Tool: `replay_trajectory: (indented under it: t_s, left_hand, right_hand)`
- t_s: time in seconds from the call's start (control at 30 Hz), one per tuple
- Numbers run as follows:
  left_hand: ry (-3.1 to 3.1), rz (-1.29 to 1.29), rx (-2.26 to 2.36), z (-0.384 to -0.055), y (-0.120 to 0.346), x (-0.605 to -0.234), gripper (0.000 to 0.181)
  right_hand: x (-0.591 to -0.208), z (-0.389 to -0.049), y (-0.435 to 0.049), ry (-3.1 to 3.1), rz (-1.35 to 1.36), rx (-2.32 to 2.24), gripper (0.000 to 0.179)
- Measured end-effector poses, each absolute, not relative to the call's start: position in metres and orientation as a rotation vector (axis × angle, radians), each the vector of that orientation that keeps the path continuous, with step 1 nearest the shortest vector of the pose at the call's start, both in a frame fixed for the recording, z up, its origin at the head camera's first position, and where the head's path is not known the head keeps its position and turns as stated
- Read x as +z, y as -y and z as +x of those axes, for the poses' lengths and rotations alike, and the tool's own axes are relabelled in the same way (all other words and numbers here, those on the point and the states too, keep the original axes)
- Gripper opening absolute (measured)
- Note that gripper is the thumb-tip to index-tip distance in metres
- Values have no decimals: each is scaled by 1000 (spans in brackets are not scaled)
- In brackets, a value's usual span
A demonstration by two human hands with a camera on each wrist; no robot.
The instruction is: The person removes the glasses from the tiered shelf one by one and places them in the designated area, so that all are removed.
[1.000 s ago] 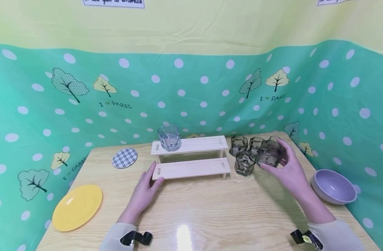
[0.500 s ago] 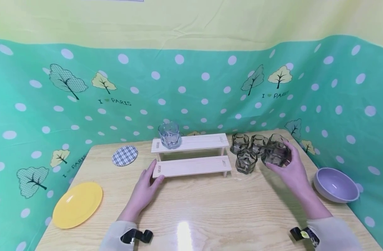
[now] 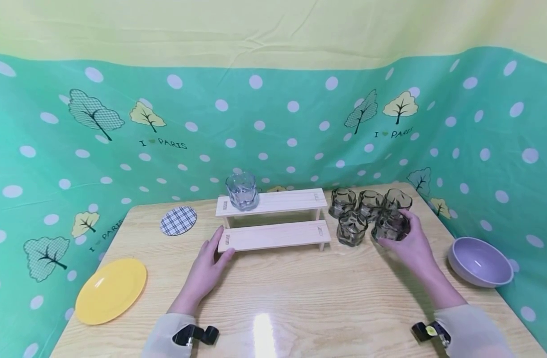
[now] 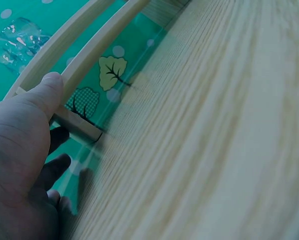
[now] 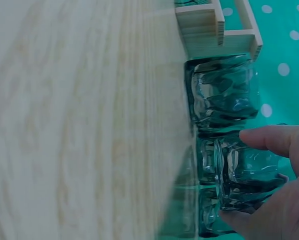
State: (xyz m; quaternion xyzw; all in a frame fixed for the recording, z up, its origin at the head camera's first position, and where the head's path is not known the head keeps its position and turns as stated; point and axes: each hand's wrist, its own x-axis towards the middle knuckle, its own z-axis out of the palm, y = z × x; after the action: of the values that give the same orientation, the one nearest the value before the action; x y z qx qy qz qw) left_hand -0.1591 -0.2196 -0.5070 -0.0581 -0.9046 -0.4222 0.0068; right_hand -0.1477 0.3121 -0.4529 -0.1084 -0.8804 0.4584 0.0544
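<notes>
My right hand (image 3: 412,246) holds a smoky grey glass (image 3: 391,226) between thumb and fingers, at the front right of a cluster of similar glasses. In the right wrist view this held glass (image 5: 247,172) partly covers others behind it; whether its base touches the table cannot be told. Just left of it stands another grey glass (image 3: 351,229). With thumb and fingers at its left end, my left hand (image 3: 205,271) holds the lower board of a two-step wooden shelf (image 3: 273,235). A clear bluish glass (image 3: 242,193) stands on the upper board's left part.
Three more grey glasses stand in a back row, including one at the right (image 3: 398,199). A purple bowl (image 3: 479,262) sits at the right table edge. On the left lie a yellow plate (image 3: 111,292) and a checked round coaster (image 3: 178,221). Patterned cloth (image 3: 273,114) encloses the table.
My right hand has lowered the grey glass and brought it slightly right, uncovering the back right glass. My left hand stays at the shelf. The head view has tilted a little.
</notes>
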Motion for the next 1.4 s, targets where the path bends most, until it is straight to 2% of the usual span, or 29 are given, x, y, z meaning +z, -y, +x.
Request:
replay_trajectory:
  t_s: [0.3, 1.4]
  left_hand:
    - [2833, -174, -1321, -159, 219, -506, 82]
    - [2817, -158, -1337, -159, 219, -510, 81]
  right_hand:
    - [-466, -153, -315, 2689, -293, 1402, 119]
    - [-477, -161, -323, 2764, -257, 1478, 120]
